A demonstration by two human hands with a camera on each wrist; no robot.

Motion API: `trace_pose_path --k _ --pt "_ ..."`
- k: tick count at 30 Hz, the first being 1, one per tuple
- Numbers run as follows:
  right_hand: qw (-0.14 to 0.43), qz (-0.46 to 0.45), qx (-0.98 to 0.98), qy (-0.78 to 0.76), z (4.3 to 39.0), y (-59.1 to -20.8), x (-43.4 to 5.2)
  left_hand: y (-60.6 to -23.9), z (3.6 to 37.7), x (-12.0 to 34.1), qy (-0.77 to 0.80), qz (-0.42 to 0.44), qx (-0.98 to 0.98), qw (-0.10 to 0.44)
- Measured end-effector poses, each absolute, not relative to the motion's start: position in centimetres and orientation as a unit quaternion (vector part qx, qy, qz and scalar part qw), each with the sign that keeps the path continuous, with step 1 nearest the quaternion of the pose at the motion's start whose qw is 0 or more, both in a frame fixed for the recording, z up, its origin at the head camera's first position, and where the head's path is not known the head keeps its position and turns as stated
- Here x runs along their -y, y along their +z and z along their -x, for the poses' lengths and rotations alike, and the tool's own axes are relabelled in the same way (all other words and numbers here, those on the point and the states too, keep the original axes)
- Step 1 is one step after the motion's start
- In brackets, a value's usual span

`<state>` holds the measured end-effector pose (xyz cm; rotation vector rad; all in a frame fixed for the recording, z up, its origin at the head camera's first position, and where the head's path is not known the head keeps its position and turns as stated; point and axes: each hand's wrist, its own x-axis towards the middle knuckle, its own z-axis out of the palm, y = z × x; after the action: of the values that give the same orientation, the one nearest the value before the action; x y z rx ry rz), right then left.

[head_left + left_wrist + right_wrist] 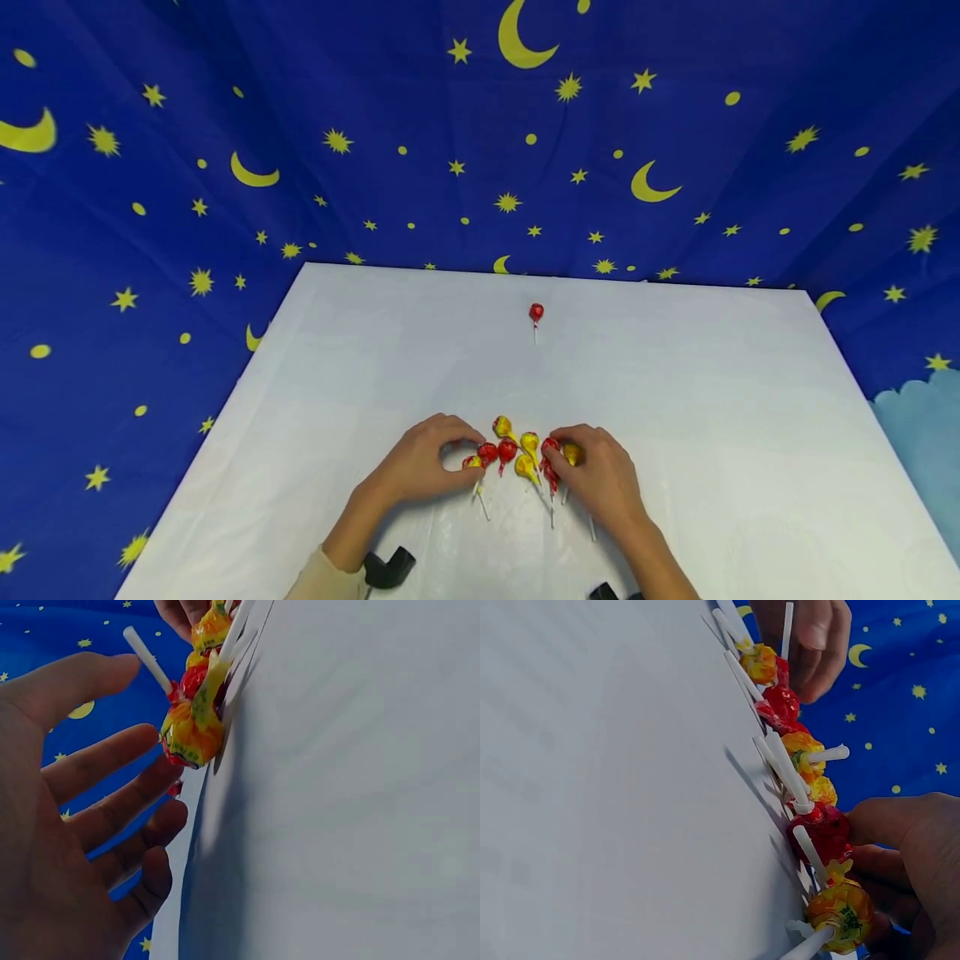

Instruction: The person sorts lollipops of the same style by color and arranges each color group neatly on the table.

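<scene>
Wrapped lollipops in red and yellow lie in a loose cluster on the white table. My left hand (431, 458) is at the cluster's left side, thumb and fingers spread beside a red lollipop (487, 452). In the left wrist view, a yellow-and-red lollipop (192, 735) sits just past those fingertips. On the right side, my right hand (602, 473) pinches a red lollipop (821, 832) between thumb and fingers. A yellow lollipop (840, 915) lies against that hand. Between the hands are another red lollipop (507, 451) and several yellow ones, sticks pointing mostly toward me.
One red lollipop (536, 312) lies alone near the far edge of the white table (375, 358). A blue cloth (420, 100) with yellow moons and stars hangs behind and to the sides. Black wrist-camera pieces (390, 569) show near the wrists.
</scene>
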<state>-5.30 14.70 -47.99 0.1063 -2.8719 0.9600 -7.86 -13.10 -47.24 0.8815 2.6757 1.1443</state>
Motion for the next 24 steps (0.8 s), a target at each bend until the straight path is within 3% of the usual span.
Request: trace_pose_path --k 24 --pt "0.07 -0.056 0.941 0.326 5.49 -48.33 -14.66 -48.12 7.35 13.62 0.388 -0.261 -0.881 0.061"
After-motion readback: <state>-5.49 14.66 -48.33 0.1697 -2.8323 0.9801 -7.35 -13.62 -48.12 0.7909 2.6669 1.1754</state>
